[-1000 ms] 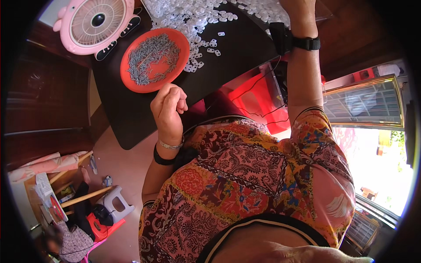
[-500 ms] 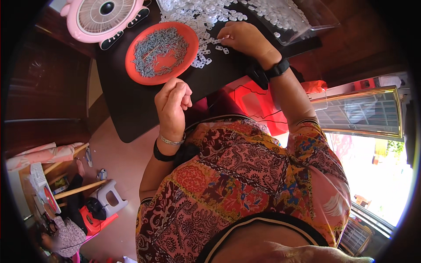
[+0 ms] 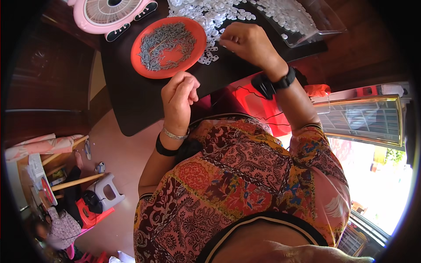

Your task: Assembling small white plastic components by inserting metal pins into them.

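A round orange-red plate (image 3: 137,59) on the black table (image 3: 120,94) holds a heap of small grey screw-like pieces (image 3: 164,37), with a thin stick lying among them. My left hand (image 3: 179,94) is closed just off the plate's near edge, fingers curled inward, hiding whatever is inside. To the right, my right hand (image 3: 251,44) hovers by the near edge of a spread of small white plastic pieces with holes (image 3: 209,57). Its thumb and fingers are pinched together; anything between the tips is too small to make out.
A pink fan (image 3: 109,15) stands behind the plate on the left. At the far right a clear plastic tray (image 3: 302,37) holds more white pieces. A red stool (image 3: 252,103) shows below the table. Another person (image 3: 66,228) sits at the lower left near a grey stool (image 3: 107,193).
My right hand has drawn back slightly from the white pieces toward me. The left hand stays curled near the plate. The whole view has shifted a little.
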`<state>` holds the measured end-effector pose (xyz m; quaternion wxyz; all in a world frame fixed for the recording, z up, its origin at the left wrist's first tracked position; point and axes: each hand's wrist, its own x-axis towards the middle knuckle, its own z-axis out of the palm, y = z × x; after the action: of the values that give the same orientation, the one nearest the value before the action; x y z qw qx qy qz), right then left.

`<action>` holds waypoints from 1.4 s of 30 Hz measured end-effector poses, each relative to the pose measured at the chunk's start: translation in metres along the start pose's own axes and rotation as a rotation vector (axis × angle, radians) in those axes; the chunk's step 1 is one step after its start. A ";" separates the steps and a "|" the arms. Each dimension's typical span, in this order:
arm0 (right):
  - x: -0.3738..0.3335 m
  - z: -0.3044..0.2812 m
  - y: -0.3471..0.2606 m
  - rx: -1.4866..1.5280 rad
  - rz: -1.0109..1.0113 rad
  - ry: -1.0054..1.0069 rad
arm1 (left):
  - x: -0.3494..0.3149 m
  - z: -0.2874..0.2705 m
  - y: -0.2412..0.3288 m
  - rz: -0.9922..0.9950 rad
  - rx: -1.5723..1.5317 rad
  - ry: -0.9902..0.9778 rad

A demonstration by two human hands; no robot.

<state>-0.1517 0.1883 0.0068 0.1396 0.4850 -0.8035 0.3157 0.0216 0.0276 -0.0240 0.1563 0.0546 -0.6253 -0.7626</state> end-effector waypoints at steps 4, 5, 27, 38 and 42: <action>-0.013 0.002 -0.056 0.331 -0.107 -0.015 | 0.002 0.007 0.002 0.022 0.053 0.008; -0.016 0.005 -0.064 0.377 -0.076 -0.057 | 0.003 0.006 -0.001 0.017 0.033 0.009; -0.039 0.035 -0.079 1.036 0.302 0.044 | -0.001 0.000 0.000 -0.040 -0.043 -0.087; -0.038 0.036 -0.082 0.902 0.133 -0.019 | 0.000 -0.009 -0.002 -0.127 -0.110 -0.071; -0.037 0.037 -0.082 0.698 0.079 0.004 | 0.001 -0.014 -0.001 -0.139 -0.099 -0.079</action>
<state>-0.0597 0.1633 -0.0107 -0.0453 0.4715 -0.6650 0.5774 0.0244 0.0148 -0.0280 0.0806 0.0598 -0.5871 -0.8033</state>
